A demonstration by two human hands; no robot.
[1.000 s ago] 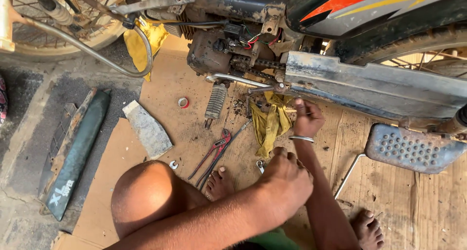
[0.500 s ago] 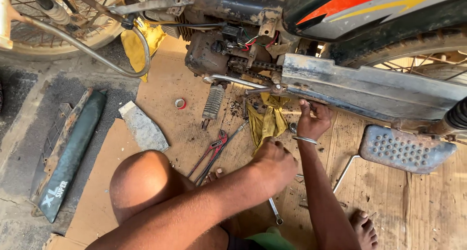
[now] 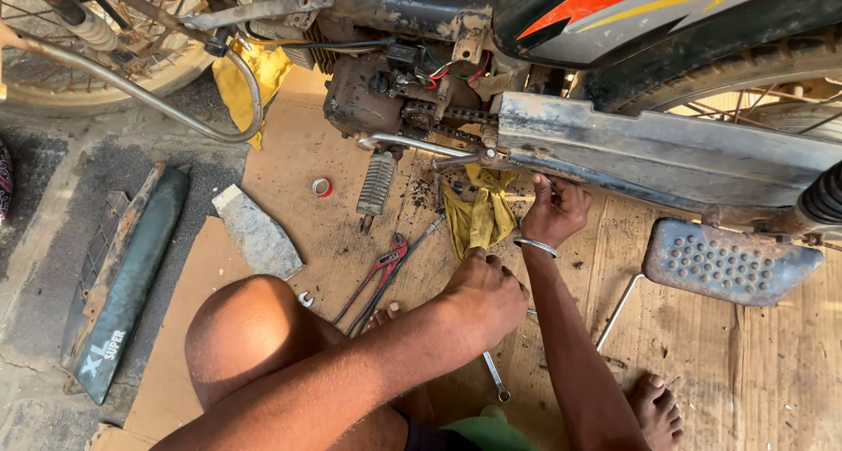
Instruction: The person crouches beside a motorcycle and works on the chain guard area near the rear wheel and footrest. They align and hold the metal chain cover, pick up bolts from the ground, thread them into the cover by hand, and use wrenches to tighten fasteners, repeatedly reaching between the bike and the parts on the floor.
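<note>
Under the chain cover's [image 3: 667,153] edge, right hand [image 3: 551,212] pinches something unseen; left hand [image 3: 484,293] fisted on a spanner [image 3: 496,379].

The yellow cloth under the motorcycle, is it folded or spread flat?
Bunched, not flat: the yellow cloth hangs in creased folds down onto the board.

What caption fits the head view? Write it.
Right hand reaches under the motorcycle chain cover; left hand grips a wrench.

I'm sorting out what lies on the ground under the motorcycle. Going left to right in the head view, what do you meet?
Green panel → grey wedge-shaped piece → red tape roll → red-handled pliers → yellow rag → right hand → perforated metal footplate.
</note>
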